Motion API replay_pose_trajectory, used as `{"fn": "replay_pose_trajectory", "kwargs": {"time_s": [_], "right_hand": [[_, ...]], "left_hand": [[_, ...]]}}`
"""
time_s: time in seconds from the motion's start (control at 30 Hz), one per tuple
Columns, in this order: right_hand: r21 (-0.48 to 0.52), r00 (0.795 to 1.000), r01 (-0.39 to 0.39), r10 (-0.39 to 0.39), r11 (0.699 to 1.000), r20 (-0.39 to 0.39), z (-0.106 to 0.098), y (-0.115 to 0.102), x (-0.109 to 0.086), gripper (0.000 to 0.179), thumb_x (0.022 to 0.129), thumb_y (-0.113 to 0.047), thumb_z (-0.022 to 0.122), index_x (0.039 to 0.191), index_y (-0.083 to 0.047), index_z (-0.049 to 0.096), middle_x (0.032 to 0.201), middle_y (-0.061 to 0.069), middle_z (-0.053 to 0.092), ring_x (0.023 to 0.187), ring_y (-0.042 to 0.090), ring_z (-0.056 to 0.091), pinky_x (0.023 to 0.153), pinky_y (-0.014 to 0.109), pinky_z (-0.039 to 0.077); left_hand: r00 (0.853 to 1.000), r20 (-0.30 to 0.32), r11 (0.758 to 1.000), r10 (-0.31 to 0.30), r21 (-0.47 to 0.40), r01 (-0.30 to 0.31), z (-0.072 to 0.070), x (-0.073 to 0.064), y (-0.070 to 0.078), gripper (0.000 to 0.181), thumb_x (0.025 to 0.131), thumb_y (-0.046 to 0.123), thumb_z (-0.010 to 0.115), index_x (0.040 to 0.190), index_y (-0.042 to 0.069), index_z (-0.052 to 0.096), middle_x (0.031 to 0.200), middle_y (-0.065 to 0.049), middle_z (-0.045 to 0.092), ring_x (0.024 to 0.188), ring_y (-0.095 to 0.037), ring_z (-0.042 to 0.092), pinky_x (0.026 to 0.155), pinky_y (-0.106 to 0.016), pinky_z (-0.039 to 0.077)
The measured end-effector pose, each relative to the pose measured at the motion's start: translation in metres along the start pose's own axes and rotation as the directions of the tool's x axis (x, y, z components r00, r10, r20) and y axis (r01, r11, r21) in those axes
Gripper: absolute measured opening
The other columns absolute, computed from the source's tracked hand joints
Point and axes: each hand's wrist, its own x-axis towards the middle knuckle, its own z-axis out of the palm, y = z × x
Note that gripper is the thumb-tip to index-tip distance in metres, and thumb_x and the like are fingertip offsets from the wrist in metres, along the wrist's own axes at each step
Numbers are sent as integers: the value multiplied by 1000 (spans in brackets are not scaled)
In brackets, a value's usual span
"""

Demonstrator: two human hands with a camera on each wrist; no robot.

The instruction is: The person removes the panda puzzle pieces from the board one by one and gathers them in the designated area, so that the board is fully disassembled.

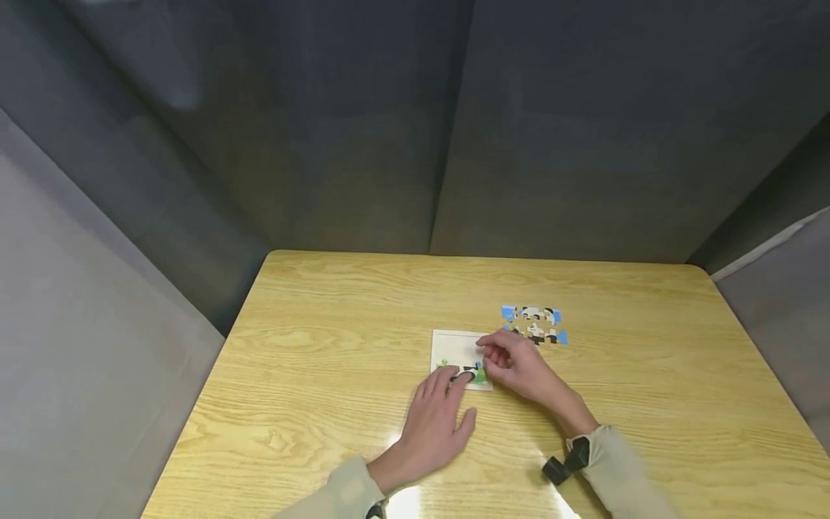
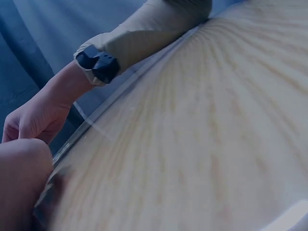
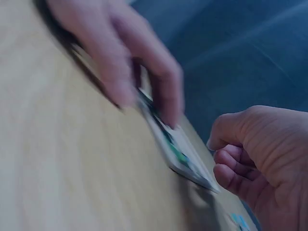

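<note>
A small white puzzle board (image 1: pixel 457 344) lies on the table, with green and black-and-white panda pieces (image 1: pixel 478 375) along its near edge. My left hand (image 1: pixel 436 425) rests its fingertips on those near pieces, fingers extended; its fingers cover part of the picture. Over the board's right edge hovers my right hand (image 1: pixel 519 367), its fingers loosely bent and the thumb apart from the index finger. No piece shows in this hand (image 3: pixel 260 163) in the right wrist view, where the board (image 3: pixel 192 178) sits beside it. The left wrist view hides the board.
Behind the right hand lies a loose group of blue and panda jigsaw pieces (image 1: pixel 534 324). The wooden table (image 1: pixel 324 324) has rounded far corners, with dark grey curtains (image 1: pixel 363 144) behind it. Black devices (image 1: pixel 567 461) are strapped at the wrists.
</note>
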Motion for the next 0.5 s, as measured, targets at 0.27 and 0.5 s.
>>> {"fn": "replay_pose_trajectory", "kwargs": {"time_s": [0.27,0.5], "right_hand": [[-32,993,-18,21,999,115,30,-11,1,34,87,0,77,120,2,69,91,4,63,78,17,58,66,24,50],[-97,976,-24,44,995,214,35,-18,4,37,92,-17,80,125,-3,70,94,2,60,84,16,55,72,27,50]], "left_hand": [[984,-166,975,-64,-222,26,-7,8,-10,41,98,21,64,136,7,57,140,-6,50,132,-22,46,104,-39,50],[988,-117,973,-98,-220,71,-15,14,-33,55,97,26,68,145,5,52,150,-10,48,141,-26,42,115,-46,43]]}}
